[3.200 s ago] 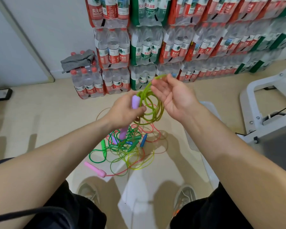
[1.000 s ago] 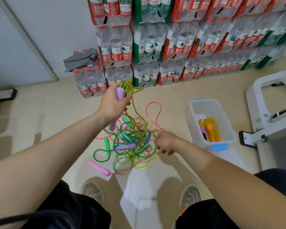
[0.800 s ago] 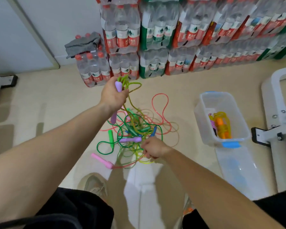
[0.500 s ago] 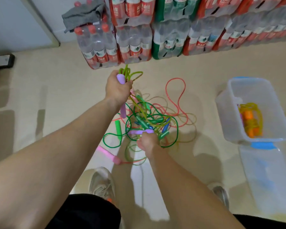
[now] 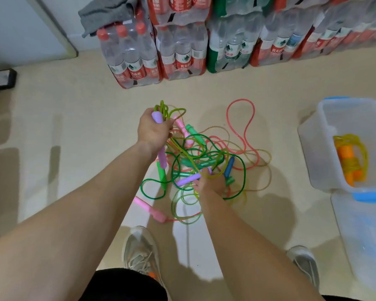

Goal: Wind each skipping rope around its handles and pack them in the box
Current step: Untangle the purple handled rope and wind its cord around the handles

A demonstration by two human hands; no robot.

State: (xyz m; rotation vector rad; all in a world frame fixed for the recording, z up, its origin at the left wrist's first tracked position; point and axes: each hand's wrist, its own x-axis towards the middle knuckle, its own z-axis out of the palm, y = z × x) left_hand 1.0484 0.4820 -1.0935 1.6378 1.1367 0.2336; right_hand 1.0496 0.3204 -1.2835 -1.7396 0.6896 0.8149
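Observation:
My left hand point(image 5: 152, 130) grips an upright purple handle point(image 5: 162, 158) together with loops of yellow-green rope point(image 5: 168, 110) bunched at its top. Lower down, my right hand point(image 5: 210, 184) reaches into a tangled pile of ropes point(image 5: 206, 157) on the floor and pinches the end of a second purple handle point(image 5: 186, 179) lying there. The pile mixes green, pink and yellow-green ropes with green, blue and pink handles. A pink handle point(image 5: 149, 208) lies at the pile's near left. At the right stands a clear plastic box point(image 5: 319, 161) holding a wound orange-handled rope point(image 5: 348, 165).
Shrink-wrapped packs of water bottles point(image 5: 182, 46) are stacked along the far wall, a grey cloth point(image 5: 105, 11) on one. The box's clear lid point(image 5: 365, 235) with a blue clip lies beside the box. My shoes point(image 5: 142, 254) stand just behind the pile.
My right hand dropped from the raised rope to the pile and took the second purple handle. My left hand lowered toward the floor, and the view tilted downward.

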